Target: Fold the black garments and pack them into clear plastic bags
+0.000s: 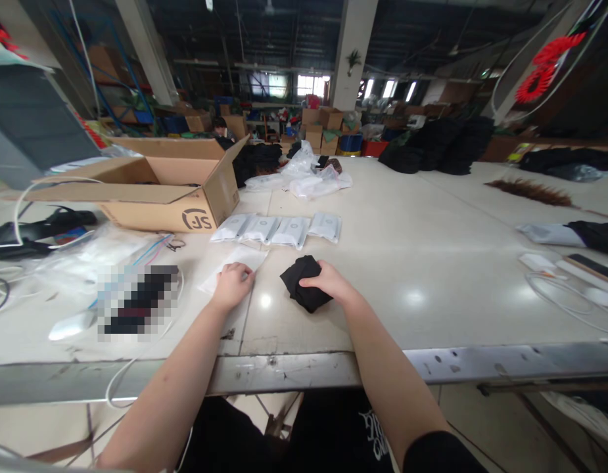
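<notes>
Black cloth (304,291) is gripped from above by the right hand (326,278), fingers curled on it. White bag (234,263) is pressed flat by the left hand (232,284), fingers bent.

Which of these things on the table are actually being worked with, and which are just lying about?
In use:
right hand on the folded black cloth
left hand on the flat white bag

Lying about:
row of filled white bags
open cardboard box
piles of black cloth
white cables
</notes>
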`<action>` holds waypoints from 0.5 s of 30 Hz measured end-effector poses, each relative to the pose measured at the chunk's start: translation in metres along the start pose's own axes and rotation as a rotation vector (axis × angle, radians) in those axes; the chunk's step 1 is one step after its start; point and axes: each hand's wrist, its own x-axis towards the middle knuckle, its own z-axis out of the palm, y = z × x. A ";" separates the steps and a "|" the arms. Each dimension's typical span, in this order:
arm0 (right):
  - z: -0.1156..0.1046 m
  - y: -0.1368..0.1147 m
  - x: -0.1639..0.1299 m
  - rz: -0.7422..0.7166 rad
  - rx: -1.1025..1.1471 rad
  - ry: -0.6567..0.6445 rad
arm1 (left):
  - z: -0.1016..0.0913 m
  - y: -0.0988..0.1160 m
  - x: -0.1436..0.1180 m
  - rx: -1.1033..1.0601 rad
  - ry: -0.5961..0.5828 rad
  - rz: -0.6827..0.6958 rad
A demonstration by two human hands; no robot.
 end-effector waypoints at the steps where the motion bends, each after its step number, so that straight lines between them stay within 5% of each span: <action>1: 0.001 -0.006 -0.002 0.039 0.047 -0.011 | 0.000 0.001 0.001 -0.041 -0.009 0.010; 9: 0.030 -0.027 -0.016 -0.045 0.609 -0.185 | 0.003 0.012 0.001 -0.546 -0.013 -0.103; 15: 0.047 -0.016 -0.013 0.011 0.575 -0.271 | 0.001 0.048 -0.020 -1.047 -0.408 -0.089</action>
